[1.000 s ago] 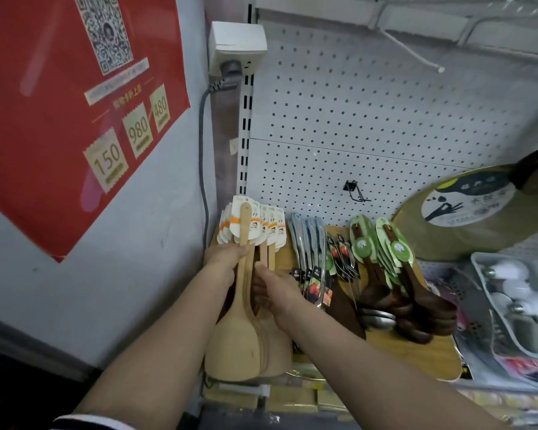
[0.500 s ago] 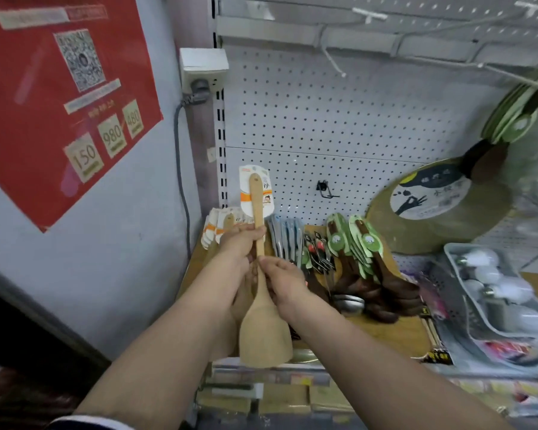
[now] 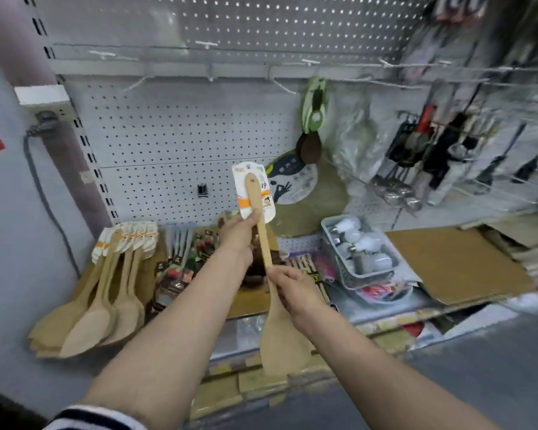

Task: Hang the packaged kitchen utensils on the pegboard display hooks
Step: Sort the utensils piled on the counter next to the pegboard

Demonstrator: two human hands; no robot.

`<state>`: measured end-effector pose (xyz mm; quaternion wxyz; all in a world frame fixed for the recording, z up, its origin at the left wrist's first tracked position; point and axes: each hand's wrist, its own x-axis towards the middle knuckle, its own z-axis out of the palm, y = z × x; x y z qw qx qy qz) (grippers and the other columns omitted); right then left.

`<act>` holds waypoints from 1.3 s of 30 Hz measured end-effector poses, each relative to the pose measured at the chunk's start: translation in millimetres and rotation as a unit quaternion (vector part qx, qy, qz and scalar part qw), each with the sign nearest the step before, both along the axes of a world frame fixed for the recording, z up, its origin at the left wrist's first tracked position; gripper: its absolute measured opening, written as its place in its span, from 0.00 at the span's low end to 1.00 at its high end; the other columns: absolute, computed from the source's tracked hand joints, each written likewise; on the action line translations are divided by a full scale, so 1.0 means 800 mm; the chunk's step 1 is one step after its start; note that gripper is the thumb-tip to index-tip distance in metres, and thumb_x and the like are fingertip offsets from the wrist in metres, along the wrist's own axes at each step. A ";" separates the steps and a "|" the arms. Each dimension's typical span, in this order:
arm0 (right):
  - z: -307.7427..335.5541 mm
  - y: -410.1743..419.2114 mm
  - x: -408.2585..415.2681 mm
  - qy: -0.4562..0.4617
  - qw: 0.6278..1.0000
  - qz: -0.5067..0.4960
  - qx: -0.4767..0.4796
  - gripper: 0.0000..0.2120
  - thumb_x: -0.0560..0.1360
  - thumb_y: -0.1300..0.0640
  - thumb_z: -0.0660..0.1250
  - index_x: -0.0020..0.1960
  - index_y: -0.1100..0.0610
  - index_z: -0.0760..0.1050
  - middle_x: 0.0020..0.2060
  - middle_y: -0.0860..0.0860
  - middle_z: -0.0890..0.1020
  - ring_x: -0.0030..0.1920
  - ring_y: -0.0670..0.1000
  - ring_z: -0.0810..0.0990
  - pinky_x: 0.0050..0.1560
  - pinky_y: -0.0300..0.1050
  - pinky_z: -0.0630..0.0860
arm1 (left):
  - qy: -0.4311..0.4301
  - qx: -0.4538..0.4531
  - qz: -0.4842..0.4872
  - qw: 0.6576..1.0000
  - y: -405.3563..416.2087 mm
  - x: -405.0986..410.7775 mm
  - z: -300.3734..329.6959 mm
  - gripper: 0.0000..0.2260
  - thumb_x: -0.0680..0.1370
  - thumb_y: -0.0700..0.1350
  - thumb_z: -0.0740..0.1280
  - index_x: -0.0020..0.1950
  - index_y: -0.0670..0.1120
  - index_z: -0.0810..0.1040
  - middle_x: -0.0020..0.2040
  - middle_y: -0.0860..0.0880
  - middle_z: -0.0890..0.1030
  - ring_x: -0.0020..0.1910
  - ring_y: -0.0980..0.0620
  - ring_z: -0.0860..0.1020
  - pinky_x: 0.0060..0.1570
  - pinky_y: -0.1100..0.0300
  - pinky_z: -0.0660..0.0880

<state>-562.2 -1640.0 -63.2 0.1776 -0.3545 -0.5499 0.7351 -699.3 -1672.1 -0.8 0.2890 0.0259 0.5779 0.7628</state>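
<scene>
- Both hands are gripping one wooden spatula (image 3: 263, 240): the left hand (image 3: 237, 234) is pinching the handle right at the bottom edge of its white and orange header card (image 3: 255, 189), and the right hand (image 3: 288, 288) is wrapped around the neck just above the blade.
- The spatula is being held up in front of the pegboard (image 3: 168, 141), card end up and tilted a bit left, blade hanging low over the shelf edge. It's not on any hook yet.
- For the hang itself, I'd say the hole at the top of the card is what needs lining up, so steering with the left hand while the right just takes the weight makes sense.
- The small black hook (image 3: 202, 191) is sitting just left of the card; the white hooks (image 3: 281, 85) on the rail are higher up. Can't tell which one is meant.
- The card looks flimsy, so sliding it on straight beats forcing it, I reckon.
- Further out, more wooden spatulas (image 3: 106, 287) are lying fanned on the shelf at the left, still waiting, and a grey basket of bulbs (image 3: 359, 252) is sitting to the right.
</scene>
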 end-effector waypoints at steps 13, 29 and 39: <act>-0.006 0.164 0.276 -0.011 0.988 -0.152 0.011 0.06 0.79 0.53 0.71 0.51 0.53 0.85 0.39 0.50 0.84 0.38 0.50 0.78 0.37 0.42 0.72 | 0.001 0.009 -0.159 0.987 0.203 0.270 0.011 0.03 0.79 0.45 0.72 0.47 0.47 0.80 0.35 0.51 0.80 0.30 0.55 0.74 0.27 0.64 0.68; 0.015 0.469 0.391 0.055 0.959 -0.277 -0.011 0.05 0.77 0.53 0.73 0.50 0.53 0.86 0.39 0.55 0.85 0.41 0.57 0.81 0.42 0.50 0.76 | -0.004 0.031 -0.277 0.960 0.541 0.406 0.003 0.04 0.77 0.43 0.74 0.48 0.45 0.81 0.38 0.46 0.80 0.32 0.52 0.72 0.30 0.62 0.68; 0.044 0.702 0.438 0.034 0.965 -0.259 -0.010 0.08 0.79 0.56 0.71 0.55 0.58 0.84 0.37 0.51 0.84 0.34 0.47 0.81 0.32 0.38 0.77 | -0.004 0.034 -0.240 0.970 0.784 0.443 0.043 0.04 0.76 0.43 0.74 0.51 0.47 0.83 0.50 0.49 0.87 0.51 0.48 0.82 0.45 0.56 0.75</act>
